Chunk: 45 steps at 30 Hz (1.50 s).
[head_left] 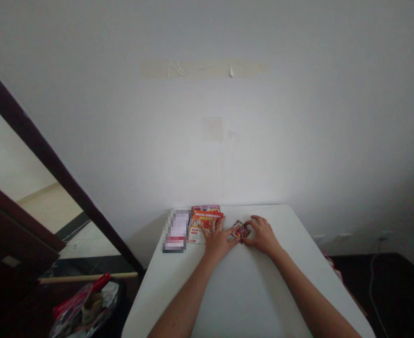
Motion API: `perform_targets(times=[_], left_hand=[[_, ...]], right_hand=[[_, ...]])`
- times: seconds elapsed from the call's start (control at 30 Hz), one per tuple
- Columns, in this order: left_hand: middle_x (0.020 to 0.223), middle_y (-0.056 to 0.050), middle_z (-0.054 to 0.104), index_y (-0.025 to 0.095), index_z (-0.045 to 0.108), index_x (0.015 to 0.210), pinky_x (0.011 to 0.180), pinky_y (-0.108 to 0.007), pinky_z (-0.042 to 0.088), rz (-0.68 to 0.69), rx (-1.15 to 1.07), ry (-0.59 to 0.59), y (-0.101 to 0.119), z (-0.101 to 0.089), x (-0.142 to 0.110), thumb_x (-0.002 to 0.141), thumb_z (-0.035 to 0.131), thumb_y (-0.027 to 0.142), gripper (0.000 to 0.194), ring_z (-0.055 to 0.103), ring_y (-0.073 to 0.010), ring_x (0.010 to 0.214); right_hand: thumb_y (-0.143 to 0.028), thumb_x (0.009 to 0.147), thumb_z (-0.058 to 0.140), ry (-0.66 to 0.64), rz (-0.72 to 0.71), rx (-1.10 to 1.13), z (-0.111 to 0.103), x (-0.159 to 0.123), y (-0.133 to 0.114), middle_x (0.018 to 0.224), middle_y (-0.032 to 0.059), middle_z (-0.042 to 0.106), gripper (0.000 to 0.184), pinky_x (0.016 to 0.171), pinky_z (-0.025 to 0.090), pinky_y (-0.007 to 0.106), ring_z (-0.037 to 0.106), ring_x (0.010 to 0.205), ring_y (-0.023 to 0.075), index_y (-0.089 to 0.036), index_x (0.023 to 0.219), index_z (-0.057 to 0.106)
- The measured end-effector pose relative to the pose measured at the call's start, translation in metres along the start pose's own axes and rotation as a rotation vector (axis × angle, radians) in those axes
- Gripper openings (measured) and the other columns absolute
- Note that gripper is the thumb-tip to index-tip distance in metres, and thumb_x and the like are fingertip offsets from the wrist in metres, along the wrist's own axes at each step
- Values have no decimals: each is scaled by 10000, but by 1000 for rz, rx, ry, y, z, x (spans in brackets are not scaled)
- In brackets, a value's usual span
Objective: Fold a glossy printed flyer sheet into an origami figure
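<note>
A small colourful printed card (238, 231) with large red figures, perhaps more than one in a stack, lies at a slant on the white table (249, 291). My left hand (218, 240) has thumb and forefinger at its left edge, while the other fingers spread over an orange and white leaflet (197, 233). From the other side, my right hand (264, 236) grips the card's right edge between bent fingers and thumb. Another printed leaflet (206, 208) shows from under the orange one. My fingers partly cover the card.
Left of the leaflets lies a flat phone-like object (177, 229), blurred by pixels. A pale wall (256, 155) rises right behind the table. On the floor at left stands a bag of items (87, 305) beside a wooden stick (122, 275). A cable (371, 281) hangs at right.
</note>
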<state>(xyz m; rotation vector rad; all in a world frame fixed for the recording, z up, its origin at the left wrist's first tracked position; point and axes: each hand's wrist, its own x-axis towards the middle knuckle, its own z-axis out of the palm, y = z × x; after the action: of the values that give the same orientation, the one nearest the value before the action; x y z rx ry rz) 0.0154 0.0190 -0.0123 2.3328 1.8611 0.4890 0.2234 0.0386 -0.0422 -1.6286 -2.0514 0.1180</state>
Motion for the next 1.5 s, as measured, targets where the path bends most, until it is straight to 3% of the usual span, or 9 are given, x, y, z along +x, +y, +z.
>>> perform_targets(times=[0.53,0.77,0.87,1.17,1.5], left_hand=[[1578,64,354,603,549,1265,1093,-771,-63,9,8,-6,-2,2,1,832,546,682,441,233,-380,1442],[1568,58,370,615,544,1260,1081,-793,-31,32,20,20,-4,5,1,843,513,696,426,254,-374,1433],[1562,57,380,617,554,1249,1077,-794,-51,34,7,23,-3,5,1,842,519,690,415,254,-380,1431],[1569,56,369,612,548,1260,1093,-773,-52,25,-14,7,-4,4,1,841,536,676,424,236,-379,1439],[1573,53,366,592,534,1289,1103,-760,-70,11,6,-1,-1,1,0,843,520,686,457,236,-377,1439]], right_hand=[[-587,709,726,-39,-79,6,1,-4,6,1409,118,461,660,1096,359,485,403,1340,296,-284,1276,580],[-478,842,633,3,-19,-8,0,-1,3,1348,82,529,359,1034,422,446,471,1277,269,-314,1160,652],[-441,847,623,32,-7,-16,0,0,-1,1321,82,545,316,1017,431,437,488,1250,264,-309,1131,665],[-473,717,733,-13,-27,-26,-5,-1,-4,1361,100,517,520,1035,414,444,460,1289,285,-296,1197,638],[-553,712,726,-25,-82,-25,-4,-5,-1,1400,131,485,618,1073,387,480,423,1332,300,-272,1247,598]])
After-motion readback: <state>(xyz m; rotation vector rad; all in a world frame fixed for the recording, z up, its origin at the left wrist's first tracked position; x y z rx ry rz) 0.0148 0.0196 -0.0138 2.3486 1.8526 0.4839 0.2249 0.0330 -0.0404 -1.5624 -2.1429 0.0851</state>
